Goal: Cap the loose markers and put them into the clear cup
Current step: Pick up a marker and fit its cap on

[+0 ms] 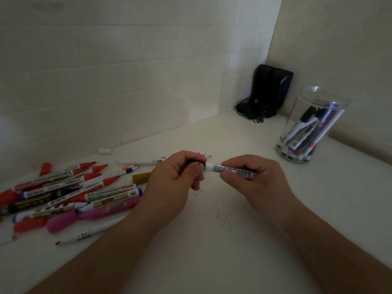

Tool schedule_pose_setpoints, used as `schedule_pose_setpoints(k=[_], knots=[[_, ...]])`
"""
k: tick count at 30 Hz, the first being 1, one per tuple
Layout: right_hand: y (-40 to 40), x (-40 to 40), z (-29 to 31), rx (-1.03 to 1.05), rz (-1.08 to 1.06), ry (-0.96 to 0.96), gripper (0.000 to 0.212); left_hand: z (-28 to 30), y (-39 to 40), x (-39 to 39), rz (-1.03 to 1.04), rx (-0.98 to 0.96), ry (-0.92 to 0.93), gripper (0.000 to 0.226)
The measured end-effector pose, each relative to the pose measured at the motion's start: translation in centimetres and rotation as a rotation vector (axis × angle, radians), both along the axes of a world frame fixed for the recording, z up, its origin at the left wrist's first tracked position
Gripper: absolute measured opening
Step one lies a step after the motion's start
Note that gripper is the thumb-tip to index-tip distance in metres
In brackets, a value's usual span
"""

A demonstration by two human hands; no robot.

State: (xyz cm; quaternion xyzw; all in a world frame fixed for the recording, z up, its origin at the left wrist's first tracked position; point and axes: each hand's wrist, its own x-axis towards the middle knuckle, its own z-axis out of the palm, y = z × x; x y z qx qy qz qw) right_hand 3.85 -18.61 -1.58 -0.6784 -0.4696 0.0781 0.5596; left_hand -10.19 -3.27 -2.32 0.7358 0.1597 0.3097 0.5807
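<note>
My right hand (248,177) grips the barrel of a white marker (224,169) held level above the white table (212,251). My left hand (176,179) pinches a black cap (196,163) at the marker's left end; the cap sits against the barrel. A pile of loose markers (70,196) in red, pink, blue and black lies at the left, several of them uncapped. The clear cup (311,126) stands at the right, near the wall, holding several capped markers.
A black speaker (269,92) with cables stands in the back corner. A small white cap or eraser piece (106,150) lies by the back wall. An olive-coloured cap (142,177) lies beside my left hand. Dark specks (222,211) dot the table under my hands.
</note>
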Motion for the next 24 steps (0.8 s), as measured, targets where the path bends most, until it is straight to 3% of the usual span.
schedule_pose_setpoints(k=[14,19,24], knots=[[-0.1,-0.4,-0.1,-0.016,0.042,0.162,0.011,0.2,-0.1,-0.6,-0.004,0.207,0.010,0.021],[-0.4,0.8,0.2,-0.115,0.078,0.078,0.010,0.7,-0.3,-0.8,-0.005,0.354,0.123,0.007],[-0.6,0.9,0.7,-0.153,0.069,-0.100,0.013,2.0,-1.0,-1.6,0.063,0.433,0.287,0.016]])
